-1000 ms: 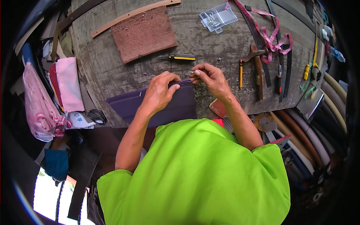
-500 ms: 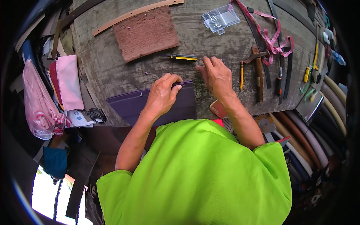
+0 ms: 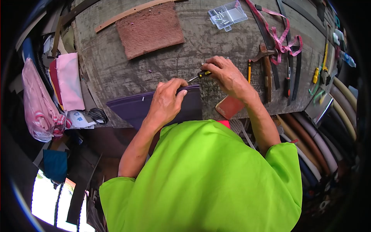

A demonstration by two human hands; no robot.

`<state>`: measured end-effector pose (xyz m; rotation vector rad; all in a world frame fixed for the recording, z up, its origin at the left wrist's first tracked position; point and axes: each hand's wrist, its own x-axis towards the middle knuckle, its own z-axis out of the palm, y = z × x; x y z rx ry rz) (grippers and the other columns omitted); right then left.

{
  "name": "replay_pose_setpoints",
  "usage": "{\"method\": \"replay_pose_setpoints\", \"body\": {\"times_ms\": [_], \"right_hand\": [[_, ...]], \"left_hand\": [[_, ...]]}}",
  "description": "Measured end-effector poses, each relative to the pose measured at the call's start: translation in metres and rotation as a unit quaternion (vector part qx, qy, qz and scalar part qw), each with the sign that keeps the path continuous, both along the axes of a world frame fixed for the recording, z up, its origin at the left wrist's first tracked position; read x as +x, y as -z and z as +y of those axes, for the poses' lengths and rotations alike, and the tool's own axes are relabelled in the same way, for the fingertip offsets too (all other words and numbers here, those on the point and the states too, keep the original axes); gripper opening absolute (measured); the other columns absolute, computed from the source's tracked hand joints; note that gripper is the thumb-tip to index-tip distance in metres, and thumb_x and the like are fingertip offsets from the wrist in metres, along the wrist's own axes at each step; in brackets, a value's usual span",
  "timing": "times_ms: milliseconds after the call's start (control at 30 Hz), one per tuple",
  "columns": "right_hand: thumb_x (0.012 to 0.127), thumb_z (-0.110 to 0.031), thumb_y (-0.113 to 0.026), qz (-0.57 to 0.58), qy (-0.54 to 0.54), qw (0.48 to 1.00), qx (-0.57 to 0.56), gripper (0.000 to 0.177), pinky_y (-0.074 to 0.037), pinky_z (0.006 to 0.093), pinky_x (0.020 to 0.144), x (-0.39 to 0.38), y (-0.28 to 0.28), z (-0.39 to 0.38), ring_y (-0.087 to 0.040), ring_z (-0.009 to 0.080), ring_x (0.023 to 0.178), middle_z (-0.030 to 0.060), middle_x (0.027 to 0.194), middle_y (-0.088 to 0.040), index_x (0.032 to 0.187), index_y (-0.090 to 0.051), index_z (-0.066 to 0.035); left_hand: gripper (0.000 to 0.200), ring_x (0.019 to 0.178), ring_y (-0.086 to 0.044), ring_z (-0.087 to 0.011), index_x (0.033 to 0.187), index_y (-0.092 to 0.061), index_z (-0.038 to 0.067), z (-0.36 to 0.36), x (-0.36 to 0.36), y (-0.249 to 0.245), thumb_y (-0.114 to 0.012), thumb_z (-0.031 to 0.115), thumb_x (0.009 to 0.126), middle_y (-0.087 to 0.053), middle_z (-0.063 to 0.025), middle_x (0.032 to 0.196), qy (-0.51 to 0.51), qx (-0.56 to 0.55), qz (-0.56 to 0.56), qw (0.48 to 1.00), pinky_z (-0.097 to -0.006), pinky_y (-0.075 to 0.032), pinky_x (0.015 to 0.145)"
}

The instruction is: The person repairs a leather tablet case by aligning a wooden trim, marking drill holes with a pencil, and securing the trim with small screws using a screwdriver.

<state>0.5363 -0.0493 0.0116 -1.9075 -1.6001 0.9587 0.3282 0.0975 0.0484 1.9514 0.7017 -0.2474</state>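
My left hand [image 3: 166, 98] is closed on the top edge of a dark purple folded sheet [image 3: 192, 103], thumb in front and fingers behind. A small silvery pin [image 3: 143, 98] stands out from the sheet's face, left of that hand. In my right hand [image 3: 228, 75] is a screwdriver [image 3: 204, 73] with a black and yellow handle, gripped between thumb and fingers. Its metal shaft points left and down, the tip right at the sheet's upper edge beside my left fingertips. A reddish-brown flat block [image 3: 230, 107] lies on the table below my right wrist.
On the worn wooden table [image 3: 216, 44] are a reddish board [image 3: 150, 31], a clear plastic box [image 3: 234, 15] of small metal pins, a hammer [image 3: 267, 73], a yellow pencil-like tool [image 3: 249, 71] and a pink tape [image 3: 284, 48]. Rolled material [image 3: 309, 135] stands at right.
My right hand has taken the screwdriver up from the table and brought it down to the sheet's edge. My left hand keeps its hold on the sheet, almost in place.
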Motion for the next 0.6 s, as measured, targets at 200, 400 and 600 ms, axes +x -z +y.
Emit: {"method": "replay_pose_setpoints", "body": {"times_ms": [200,400,600], "right_hand": [[0.087,0.002,-0.066,0.111,0.035,0.993,-0.025,0.037,-0.048,0.0457,0.098,-0.012,-0.006,-0.020,-0.058,0.0351,0.116,0.0127,0.119,-0.061,0.123,-0.061,-0.004],[0.087,0.002,-0.067,0.157,0.049,0.986,0.000,0.036,-0.048,0.0456,0.098,-0.016,0.003,-0.026,-0.058,0.0347,0.115,0.0122,0.116,-0.060,0.123,-0.062,-0.004],[0.084,0.005,-0.068,0.148,0.047,0.988,0.006,0.039,-0.049,0.0437,0.099,-0.014,-0.002,-0.025,-0.059,0.0335,0.117,0.0119,0.119,-0.062,0.122,-0.062,-0.003]], "left_hand": [[0.018,0.082,-0.059,-0.0284,0.108,-0.068,0.004,-0.002,-0.002,-0.008,-0.067,0.012,0.092,-0.068,-0.0100,0.099,0.011,0.004,-0.010,1.000,-0.0390,-0.044,0.086],[0.020,0.082,-0.058,-0.0280,0.112,-0.070,0.004,-0.002,-0.005,-0.012,-0.066,0.011,0.094,-0.065,-0.0101,0.094,0.043,0.014,-0.011,0.999,-0.0383,-0.044,0.085],[0.018,0.083,-0.059,-0.0292,0.110,-0.069,0.003,-0.007,-0.005,-0.015,-0.065,0.008,0.094,-0.061,-0.0112,0.090,0.036,0.025,-0.026,0.999,-0.0397,-0.042,0.083]]}}
